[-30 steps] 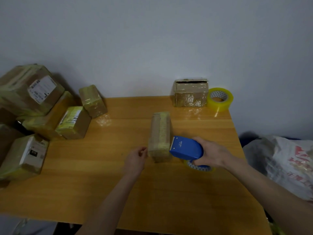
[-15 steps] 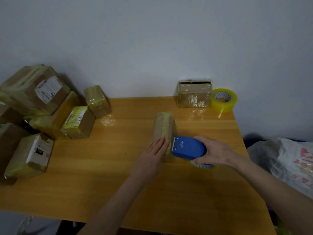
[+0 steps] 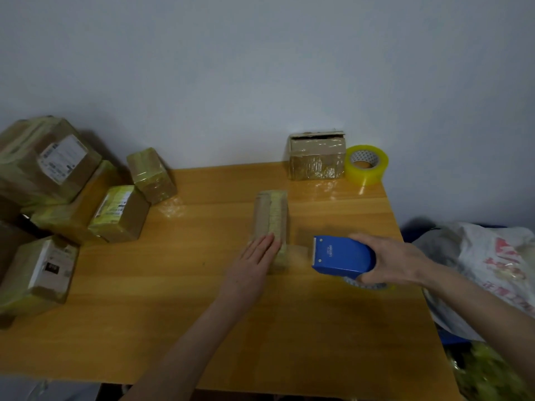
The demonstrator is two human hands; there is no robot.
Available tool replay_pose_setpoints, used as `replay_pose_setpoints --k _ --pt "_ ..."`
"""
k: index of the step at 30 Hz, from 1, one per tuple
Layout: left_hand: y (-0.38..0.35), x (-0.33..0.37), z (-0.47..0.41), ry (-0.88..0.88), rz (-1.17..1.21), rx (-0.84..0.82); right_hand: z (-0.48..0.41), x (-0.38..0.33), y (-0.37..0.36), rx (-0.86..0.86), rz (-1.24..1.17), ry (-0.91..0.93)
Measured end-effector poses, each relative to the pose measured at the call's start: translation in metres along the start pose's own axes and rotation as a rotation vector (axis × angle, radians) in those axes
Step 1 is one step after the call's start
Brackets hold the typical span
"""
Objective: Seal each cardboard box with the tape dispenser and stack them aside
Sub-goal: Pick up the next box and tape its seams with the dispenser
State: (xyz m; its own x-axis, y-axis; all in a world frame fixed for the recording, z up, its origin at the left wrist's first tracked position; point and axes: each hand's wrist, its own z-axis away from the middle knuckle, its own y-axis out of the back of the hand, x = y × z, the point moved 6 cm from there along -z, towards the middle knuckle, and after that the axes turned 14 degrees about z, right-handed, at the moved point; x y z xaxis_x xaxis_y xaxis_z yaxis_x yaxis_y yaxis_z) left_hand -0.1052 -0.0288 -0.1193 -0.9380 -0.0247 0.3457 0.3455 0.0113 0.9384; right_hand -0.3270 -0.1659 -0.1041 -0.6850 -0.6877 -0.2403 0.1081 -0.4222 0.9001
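Note:
A narrow cardboard box [image 3: 270, 218] stands on edge in the middle of the wooden table [image 3: 179, 314], with yellowish tape along its top. My left hand [image 3: 254, 263] lies flat with fingers together against its near left side. My right hand [image 3: 388, 263] grips the blue tape dispenser [image 3: 341, 256], held a little to the right of the box. A faint strip of tape seems to run from the dispenser's blade to the box. Another box [image 3: 317, 154], its top flap loose, stands at the back of the table.
A yellow tape roll [image 3: 366, 163] sits beside the back box. Several taped boxes [image 3: 58, 198] are piled at the table's left edge. A white plastic bag [image 3: 492, 264] lies off the right edge. A grey wall rises behind the table.
My right hand has drawn the dispenser rightward, away from the box it touched before. My left hand went from the box's near end to lying flat on its side.

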Motion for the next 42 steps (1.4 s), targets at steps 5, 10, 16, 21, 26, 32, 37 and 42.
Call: replay_pose_setpoints --k 5,10,16,21,26,32,37,42 --pt "0.002 0.003 -0.002 -0.005 0.041 -0.008 -0.009 -0.014 0.002 -0.051 0.229 -0.029" --pt "0.004 0.005 0.0 -0.014 0.049 0.01 -0.035 -0.047 0.003 -0.08 0.336 -0.027" --pt "0.004 0.005 0.001 -0.023 0.095 0.029 -0.057 -0.066 0.015 -0.154 0.386 -0.025" --pt "0.006 0.006 0.0 -0.033 0.086 0.049 -0.069 -0.076 0.029 -0.221 0.49 -0.07" --pt "0.005 0.004 0.006 -0.023 0.115 0.064 -0.07 -0.063 0.035 -0.148 0.422 -0.182" --pt "0.002 0.005 0.001 0.022 0.167 0.045 -0.068 -0.001 0.029 0.147 -0.735 -0.538" --pt "0.002 0.007 0.003 0.03 0.16 0.034 -0.081 0.003 -0.04 -0.044 -1.388 -0.682" --pt "0.0 0.006 0.004 0.057 0.087 -0.028 -0.091 -0.003 -0.05 -0.062 -1.418 -0.707"
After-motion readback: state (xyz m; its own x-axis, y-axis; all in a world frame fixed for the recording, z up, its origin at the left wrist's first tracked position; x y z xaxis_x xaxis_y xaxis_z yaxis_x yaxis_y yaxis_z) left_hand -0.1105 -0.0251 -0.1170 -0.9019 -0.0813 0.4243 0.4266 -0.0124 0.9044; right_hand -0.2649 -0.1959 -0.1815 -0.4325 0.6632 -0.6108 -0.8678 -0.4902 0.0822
